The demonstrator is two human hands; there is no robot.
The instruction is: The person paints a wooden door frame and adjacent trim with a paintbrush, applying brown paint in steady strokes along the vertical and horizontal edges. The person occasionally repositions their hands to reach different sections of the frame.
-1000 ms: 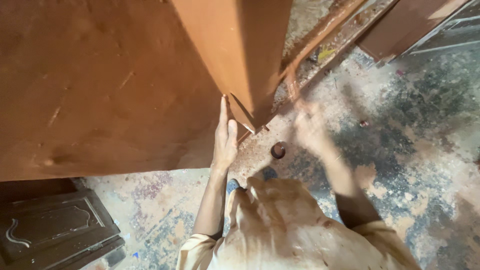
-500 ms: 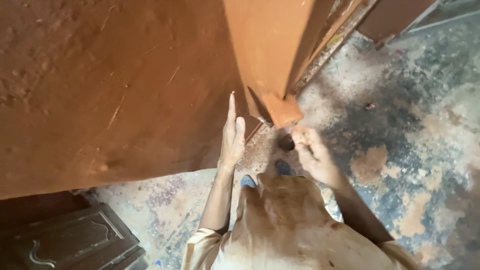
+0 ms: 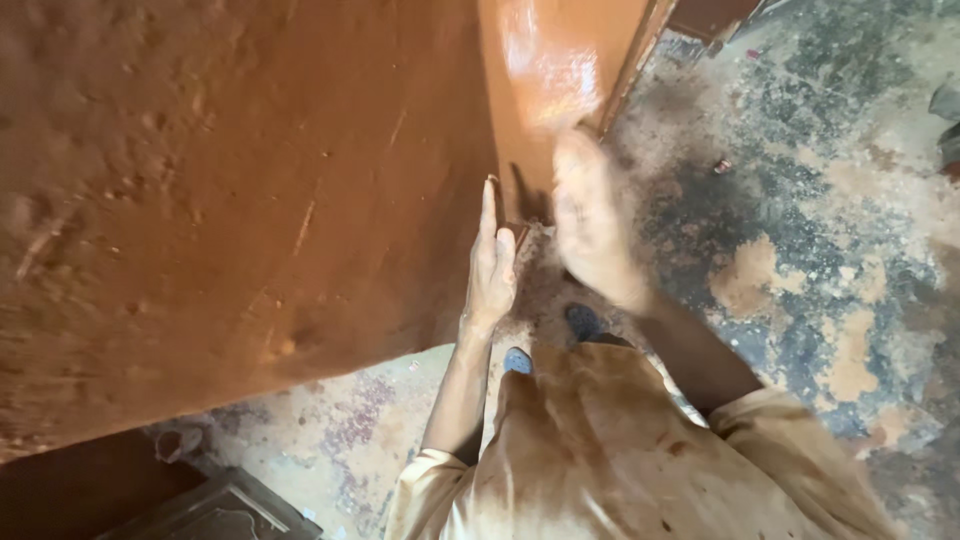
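One big orange-brown panel [image 3: 240, 180] fills most of what I see, and everything else I place against it. Below its lower edge lies the stained floor [image 3: 830, 200], grey with pale orange patches, running off to the panel's right. At the panel's lower left corner a dark carved slab [image 3: 215, 512] lies flat on that floor, only partly in view. A second, glossy orange board [image 3: 560, 70] stands just right of the panel's vertical edge, meeting it at a corner. Two shoe tips [image 3: 583, 322] show on the floor below that corner, just above my stained tan shirt [image 3: 620, 450].

My left hand [image 3: 492, 265] lies flat against the panel's right edge, fingers [image 3: 488, 205] straight, together and pointing up along it, gripping nothing. My right hand [image 3: 595, 225] is just right of that edge, in front of the glossy board's lower end; it is blurred, so I cannot tell whether its fingers are spread or touching the board. Nothing stands between either hand and the panel.
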